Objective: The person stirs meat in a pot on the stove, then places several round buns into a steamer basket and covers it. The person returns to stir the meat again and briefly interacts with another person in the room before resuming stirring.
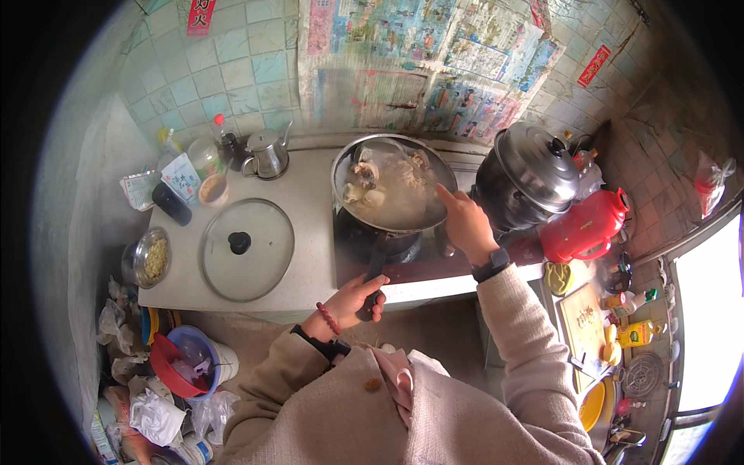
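Observation:
My left hand is closed around the black handle of a deep frying pan at the stove. Inside the pan, chunks of meat, some apparently with bone, sit in cloudy, steaming broth. With my right hand I grip a thin-handled cooking utensil that reaches into the pan from its right side. Its working end is hard to make out among the food and steam. Under the pan, part of the dark gas stove shows; whether the pan touches the burner I cannot tell.
Left on the counter lie a glass lid, a metal bowl of pale pieces and a steel kettle. A large lidded steel pot and a red thermos stand right. A cutting board lies lower right; buckets stand lower left.

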Tool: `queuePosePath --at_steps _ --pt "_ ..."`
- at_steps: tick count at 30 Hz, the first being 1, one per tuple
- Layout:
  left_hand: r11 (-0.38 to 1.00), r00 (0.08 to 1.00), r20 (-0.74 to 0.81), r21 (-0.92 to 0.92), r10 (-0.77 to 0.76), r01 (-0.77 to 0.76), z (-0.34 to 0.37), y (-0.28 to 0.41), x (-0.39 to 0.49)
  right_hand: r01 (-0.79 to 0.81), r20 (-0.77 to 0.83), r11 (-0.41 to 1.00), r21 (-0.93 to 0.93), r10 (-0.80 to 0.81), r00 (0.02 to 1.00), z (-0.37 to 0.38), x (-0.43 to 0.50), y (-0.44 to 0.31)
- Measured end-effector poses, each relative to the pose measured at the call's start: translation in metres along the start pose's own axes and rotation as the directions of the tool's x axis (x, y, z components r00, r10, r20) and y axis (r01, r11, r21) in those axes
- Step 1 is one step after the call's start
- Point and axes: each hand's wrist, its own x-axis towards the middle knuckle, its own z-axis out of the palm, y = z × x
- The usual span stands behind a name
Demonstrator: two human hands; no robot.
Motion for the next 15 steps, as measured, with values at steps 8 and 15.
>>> queuePosePath --at_steps 8,15 --pt "1.0 1.0 -0.002 0.009 0.008 -0.008 -0.001 0.0 0.0 0.065 0.17 0.964 -0.256 -0.021 0.985 0.026 0.007 -0.024" --pt "1.0 1.0 -0.008 0.019 0.01 -0.01 0.0 0.001 -0.001 0.173 0.189 0.944 -0.282 -0.122 0.974 -0.006 -0.032 -0.006"
